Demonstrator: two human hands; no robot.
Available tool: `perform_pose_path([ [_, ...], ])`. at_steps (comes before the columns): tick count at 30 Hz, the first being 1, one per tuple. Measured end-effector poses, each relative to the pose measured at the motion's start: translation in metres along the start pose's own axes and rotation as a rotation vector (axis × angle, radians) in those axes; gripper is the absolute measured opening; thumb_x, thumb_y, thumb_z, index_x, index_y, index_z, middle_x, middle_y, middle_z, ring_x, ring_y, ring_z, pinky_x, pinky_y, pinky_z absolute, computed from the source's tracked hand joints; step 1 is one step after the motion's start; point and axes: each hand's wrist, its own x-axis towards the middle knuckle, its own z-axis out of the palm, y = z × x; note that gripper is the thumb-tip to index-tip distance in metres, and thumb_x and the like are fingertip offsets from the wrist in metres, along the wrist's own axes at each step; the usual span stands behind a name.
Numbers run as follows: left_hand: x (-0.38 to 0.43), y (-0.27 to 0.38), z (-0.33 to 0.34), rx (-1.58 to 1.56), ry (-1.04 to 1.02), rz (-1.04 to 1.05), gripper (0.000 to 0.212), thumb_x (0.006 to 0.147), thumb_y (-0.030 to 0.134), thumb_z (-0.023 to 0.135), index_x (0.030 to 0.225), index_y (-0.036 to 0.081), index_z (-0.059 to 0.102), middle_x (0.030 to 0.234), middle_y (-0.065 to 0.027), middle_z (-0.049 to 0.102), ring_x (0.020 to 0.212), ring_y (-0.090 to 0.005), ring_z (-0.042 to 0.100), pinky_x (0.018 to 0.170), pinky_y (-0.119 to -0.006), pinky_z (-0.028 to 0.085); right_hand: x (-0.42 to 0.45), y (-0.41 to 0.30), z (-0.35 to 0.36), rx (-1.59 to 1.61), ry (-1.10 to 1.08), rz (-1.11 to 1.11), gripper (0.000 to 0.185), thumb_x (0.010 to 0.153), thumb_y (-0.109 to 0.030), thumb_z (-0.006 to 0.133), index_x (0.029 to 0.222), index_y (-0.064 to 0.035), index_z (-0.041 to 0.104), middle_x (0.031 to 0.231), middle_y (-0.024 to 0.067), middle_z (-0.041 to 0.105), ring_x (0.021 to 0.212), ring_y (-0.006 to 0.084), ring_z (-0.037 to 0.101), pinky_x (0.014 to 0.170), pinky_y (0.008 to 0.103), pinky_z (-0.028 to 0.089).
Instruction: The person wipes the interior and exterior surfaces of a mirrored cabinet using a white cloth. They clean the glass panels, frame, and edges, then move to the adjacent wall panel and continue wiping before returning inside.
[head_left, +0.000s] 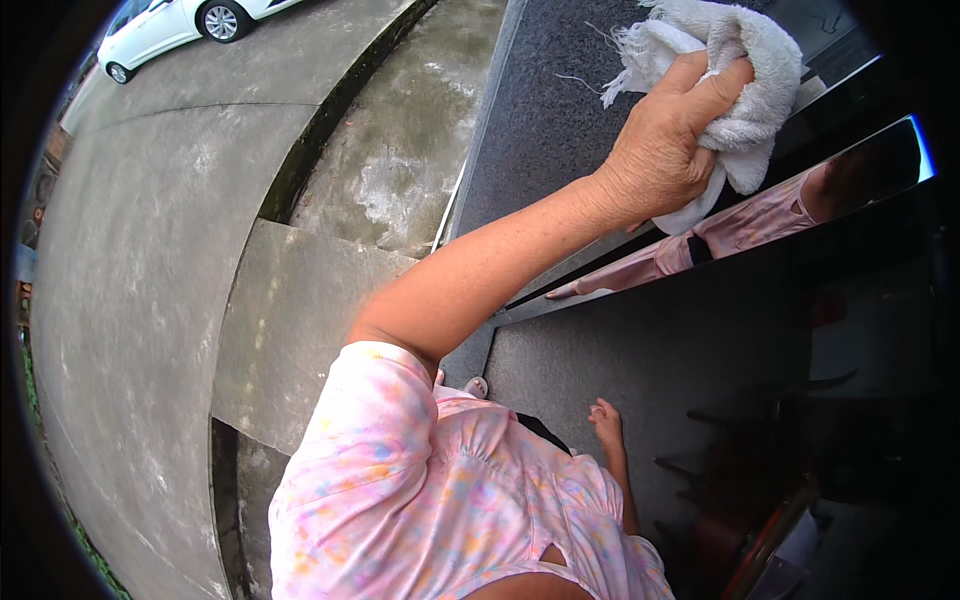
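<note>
My left hand (664, 139) grips a bunched white terry towel (757, 90) with a frayed edge and loose threads. Its arm stretches up and to the right across the view. Behind the towel are a dark speckled stone surface (547, 105) and a mirror-like strip (750, 217) that reflects pink patterned clothing. Whether the towel touches either one is hard to tell. My right hand (606, 421) hangs low beside my body with nothing in it, its fingers loosely bent and slightly apart.
Dark grey floor (540, 352) runs into deep shade at the right, where dim furniture shows. To the left are a concrete step (300, 322), a ledge with a drop, and a concrete yard (150, 262). A white car (172, 30) stands at the upper left.
</note>
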Motion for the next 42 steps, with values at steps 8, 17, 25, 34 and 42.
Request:
perform_pose_path([
  [8,-0.222,-0.02,-0.038,0.136,-0.122,-0.681,0.043,0.067,-0.011,0.042,0.106,0.002,0.054,0.112,-0.0202,0.049,0.102,-0.0402,0.048,0.086,-0.036,0.041,-0.04,0.035,0.028,-0.176,-0.359,0.285,0.039,0.08,-0.022,0.05,0.109,0.003,0.055,0.092,0.0155,0.063,0.081,0.0195,0.06,0.076,0.0318,0.046],
  [17,-0.391,-0.013,-0.113,0.267,-0.674,-1.763,0.031,0.074,0.013,0.051,0.102,0.011,0.064,0.094,-0.0219,0.062,0.089,-0.0315,0.061,0.077,-0.037,0.047,-0.022,0.059,0.023,-0.343,-0.144,0.033,0.043,0.079,-0.018,0.053,0.118,0.0015,0.049,0.089,0.0128,0.063,0.075,0.0158,0.059,0.067,0.0283,0.047],
  [25,-0.198,-0.029,-0.12,-0.317,0.112,-1.353,0.041,0.068,-0.005,0.043,0.104,0.0,0.061,0.08,-0.0049,0.064,0.067,-0.0122,0.058,0.064,-0.024,0.047,-0.026,0.104,0.036,-0.26,-0.288,0.144,0.041,0.077,-0.018,0.056,0.113,0.0028,0.053,0.083,0.0087,0.063,0.073,0.0149,0.059,0.066,0.0286,0.047],
  [34,-0.09,-0.026,-0.046,-0.17,-0.148,-0.521,0.055,0.066,0.011,0.057,0.12,0.008,0.047,0.103,-0.0129,0.049,0.099,-0.029,0.048,0.091,-0.033,0.037,-0.036,0.122,0.035,-0.262,-0.309,0.074,0.037,0.078,-0.02,0.056,0.109,0.0012,0.055,0.08,0.0108,0.062,0.072,0.0154,0.058,0.067,0.0296,0.046],
  [42,-0.263,-0.06,-0.049,0.122,-0.162,-0.804,0.028,0.07,0.0,0.054,0.097,0.006,0.056,0.092,-0.0157,0.05,0.09,-0.0367,0.05,0.077,-0.037,0.042,-0.048,0.142,0.035,-0.221,-0.292,0.024,0.034,0.078,-0.021,0.056,0.105,-0.0002,0.057,0.078,0.0126,0.061,0.071,0.0158,0.058,0.068,0.0305,0.046],
])
